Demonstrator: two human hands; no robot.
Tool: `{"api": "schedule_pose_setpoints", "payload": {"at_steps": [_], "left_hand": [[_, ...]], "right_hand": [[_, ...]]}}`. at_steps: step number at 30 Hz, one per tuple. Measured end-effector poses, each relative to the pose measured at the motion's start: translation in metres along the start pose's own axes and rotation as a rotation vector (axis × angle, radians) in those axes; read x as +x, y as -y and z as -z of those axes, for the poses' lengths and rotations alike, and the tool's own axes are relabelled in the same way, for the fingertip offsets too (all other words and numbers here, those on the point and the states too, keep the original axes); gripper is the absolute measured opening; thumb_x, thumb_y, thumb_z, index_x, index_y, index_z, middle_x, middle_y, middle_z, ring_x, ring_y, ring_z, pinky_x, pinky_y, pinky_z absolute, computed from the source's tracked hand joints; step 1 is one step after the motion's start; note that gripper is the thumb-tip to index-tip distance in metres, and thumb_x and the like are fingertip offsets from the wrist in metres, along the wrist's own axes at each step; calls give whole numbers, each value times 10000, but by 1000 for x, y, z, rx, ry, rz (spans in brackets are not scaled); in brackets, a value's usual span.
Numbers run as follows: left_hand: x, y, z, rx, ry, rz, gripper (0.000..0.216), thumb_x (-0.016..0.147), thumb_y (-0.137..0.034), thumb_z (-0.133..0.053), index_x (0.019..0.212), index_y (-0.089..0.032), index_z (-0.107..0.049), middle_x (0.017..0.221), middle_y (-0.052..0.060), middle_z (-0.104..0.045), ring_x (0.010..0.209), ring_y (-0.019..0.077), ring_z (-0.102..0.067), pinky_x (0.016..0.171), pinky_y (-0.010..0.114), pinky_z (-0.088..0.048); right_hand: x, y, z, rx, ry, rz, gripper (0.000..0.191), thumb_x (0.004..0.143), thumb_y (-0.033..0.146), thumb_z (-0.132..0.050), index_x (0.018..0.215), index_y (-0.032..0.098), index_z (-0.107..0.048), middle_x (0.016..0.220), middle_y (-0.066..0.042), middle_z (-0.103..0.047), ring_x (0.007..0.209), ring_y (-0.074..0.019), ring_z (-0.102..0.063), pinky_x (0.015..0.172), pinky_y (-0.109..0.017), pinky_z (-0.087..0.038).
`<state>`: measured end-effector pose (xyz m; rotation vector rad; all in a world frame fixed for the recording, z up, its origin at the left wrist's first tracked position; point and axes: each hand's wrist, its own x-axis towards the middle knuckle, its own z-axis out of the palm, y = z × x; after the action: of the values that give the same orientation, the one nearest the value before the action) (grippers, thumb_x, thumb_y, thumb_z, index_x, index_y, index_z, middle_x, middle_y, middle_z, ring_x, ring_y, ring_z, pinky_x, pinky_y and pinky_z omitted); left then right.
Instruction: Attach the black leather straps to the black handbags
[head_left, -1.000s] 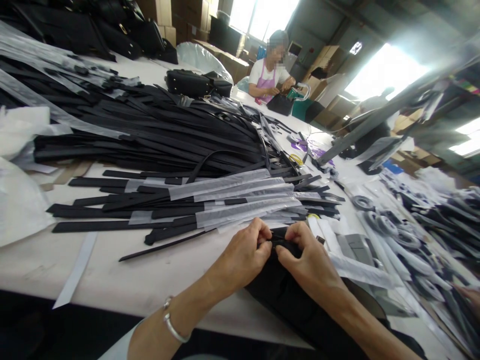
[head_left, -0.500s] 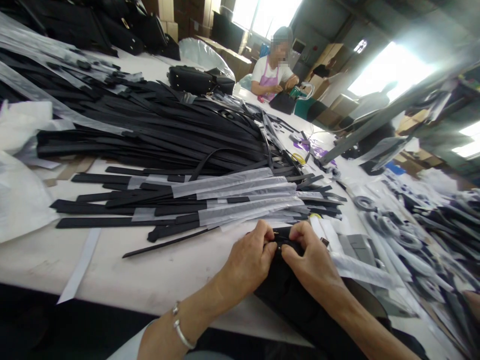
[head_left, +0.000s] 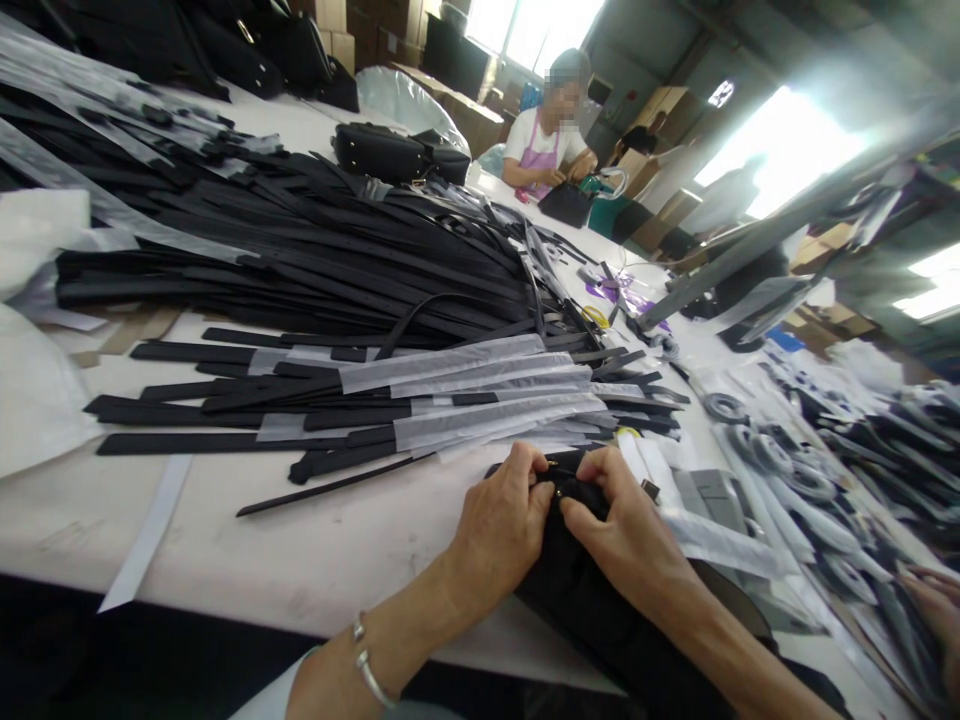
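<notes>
Black bag [head_left: 581, 590], black straps [head_left: 337, 240] — off-white tabletop [head_left: 397, 535] (faintly smudged grey), silver bracelet [head_left: 368, 678], lilac apron [head_left: 537, 158]

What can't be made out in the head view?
All in the head view:
Detail pinched on the black item: hidden by the left grip and right grip.
Where that item ends: right forearm and bottom edge cut it off.
Another person's hand: cut by the right edge.
Far co-worker's dark workpiece: too small.
</notes>
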<state>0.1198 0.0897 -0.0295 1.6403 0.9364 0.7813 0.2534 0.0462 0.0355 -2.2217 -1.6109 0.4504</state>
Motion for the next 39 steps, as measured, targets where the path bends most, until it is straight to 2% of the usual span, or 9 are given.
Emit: {"api": "schedule_pose_setpoints", "payload": {"at_steps": [8,12,16,19,22,25,28,32,39], "left_hand": [[-2,-1,1,-13,-13,28,160,881,-167,-472,1015,-250,-447,920,6,-641,847,196,-630,768,317,-460],[3,3,3,43,-47,-18,116,895,-198,-487,1005,-231,-472,935,21,-634,872,204,-622,790,335,-470],[5,4,8,151,-184,-221,149,913,-196,-465,1059,-204,-493,1057,76,-609,1024,237,-577,903,404,-455],[-5,-2,12,172,-253,-450,277,925,-211,-477,1201,-214,-455,1205,101,-565,1166,253,-516,988,432,-425],[-26,-5,12,184,-224,-694,358,907,-212,-532,1254,-236,-450,1236,95,-556,1227,261,-483,1031,430,-414],[-46,6,5,241,-200,-816,474,891,-291,-587,1329,-239,-410,1264,109,-548,1271,291,-455,1067,464,-394],[-58,27,-2,342,-203,-720,647,869,-396,-615,1417,-207,-328,1367,158,-482,1295,328,-439,1054,501,-411],[-66,44,-2,425,-206,-596,694,846,-394,-638,1436,-227,-314,1413,158,-454,1308,344,-440,1030,522,-441],[-73,46,-14,192,-176,-308,605,894,-368,-553,1426,-237,-296,1454,151,-411,1346,325,-411,1081,564,-379]], "right_hand": [[-1,1,-7,-29,-76,14,160,688,258,-489,824,251,-405,717,34,-484,661,-187,-504,634,-309,-406],[6,7,0,-53,7,7,162,720,244,-512,839,250,-403,732,39,-506,680,-179,-516,641,-298,-406],[15,24,47,-100,262,97,137,788,304,-586,904,253,-535,835,26,-630,790,-192,-586,702,-296,-425],[13,20,103,-64,216,129,169,845,386,-568,921,256,-644,925,-3,-694,878,-214,-620,788,-310,-447],[0,-14,153,-76,88,46,277,858,434,-537,990,248,-695,1015,-50,-712,963,-265,-629,854,-352,-460],[-13,-65,169,-138,195,-81,367,756,369,-666,1113,289,-698,1188,-32,-677,1099,-299,-601,936,-384,-449],[-15,-104,156,-26,400,-108,392,698,348,-721,1080,262,-721,1112,-23,-710,1076,-276,-621,961,-384,-441],[-8,-116,140,102,530,-64,216,760,375,-658,839,200,-755,762,18,-709,792,-197,-660,805,-315,-497],[-10,-124,130,337,484,-29,381,730,441,-718,1040,221,-723,1032,-9,-707,981,-188,-629,864,-285,-460]]}}
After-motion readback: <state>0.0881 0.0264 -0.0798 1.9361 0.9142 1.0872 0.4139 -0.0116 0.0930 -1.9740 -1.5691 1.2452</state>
